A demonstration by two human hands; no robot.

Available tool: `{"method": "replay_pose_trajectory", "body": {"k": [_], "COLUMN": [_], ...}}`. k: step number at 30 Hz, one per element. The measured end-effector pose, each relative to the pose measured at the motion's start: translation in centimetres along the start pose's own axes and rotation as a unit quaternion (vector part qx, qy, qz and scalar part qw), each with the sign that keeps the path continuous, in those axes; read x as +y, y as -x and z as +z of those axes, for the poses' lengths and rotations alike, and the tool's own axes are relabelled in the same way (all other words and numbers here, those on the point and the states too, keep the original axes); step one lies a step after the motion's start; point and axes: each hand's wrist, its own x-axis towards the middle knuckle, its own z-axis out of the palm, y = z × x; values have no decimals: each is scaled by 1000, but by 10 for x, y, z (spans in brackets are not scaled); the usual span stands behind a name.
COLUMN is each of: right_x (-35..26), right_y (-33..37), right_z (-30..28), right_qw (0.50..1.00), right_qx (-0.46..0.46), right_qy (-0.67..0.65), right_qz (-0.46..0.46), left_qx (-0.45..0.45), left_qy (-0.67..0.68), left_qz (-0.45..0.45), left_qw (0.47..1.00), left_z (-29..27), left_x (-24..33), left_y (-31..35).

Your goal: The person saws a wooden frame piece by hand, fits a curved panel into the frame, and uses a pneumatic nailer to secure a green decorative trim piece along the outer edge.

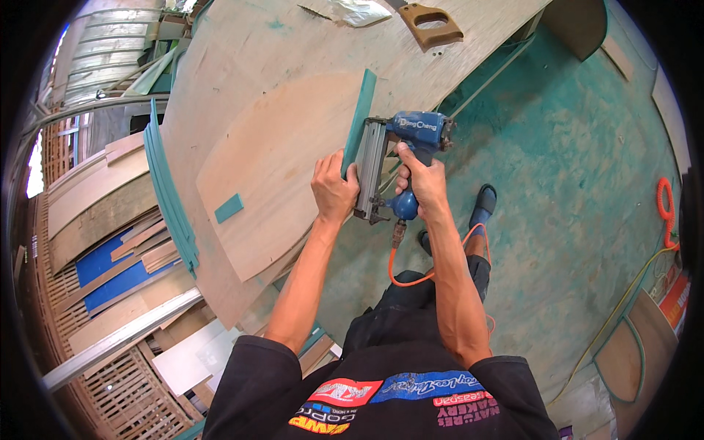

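Note:
My left hand (335,188) grips the near end of a narrow green wooden strip (361,117), which points away from me over the plywood table. Wrapped round the handle of a blue pneumatic nail gun (416,130) is my right hand (422,178). The gun's grey magazine (372,165) stands just right of the strip, close to my left hand. An orange air hose (394,264) runs from the fitting under the handle. On the tabletop (249,95), left of my hands, lies a curved plywood panel (264,169) with a short green offcut (229,208) on it.
Several long green strips (169,198) are stacked at the table's left edge. A handsaw (433,28) lies at the far edge. Below left, a slatted rack (125,389) holds boards. A coiled orange hose (666,205) hangs at the far right, above leaning panels (623,359).

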Motion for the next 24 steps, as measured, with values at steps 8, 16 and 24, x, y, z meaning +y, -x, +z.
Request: {"method": "replay_pose_trajectory", "body": {"k": [8,16,24], "right_x": [3,-4,-6], "right_y": [-3,-4,-6], "right_z": [-2,-7,-10], "right_qw": [1000,999,999], "right_qx": [-12,-39,-45], "right_qy": [2,14,15], "right_qz": [0,8,0], "left_qx": [10,0,-13], "left_qy": [12,-24,-14], "left_qz": [2,17,1], "left_qw": [1000,1000,1000], "left_z": [-1,2,1], "left_x": [2,1,7], "left_y": [0,-3,-10]}}
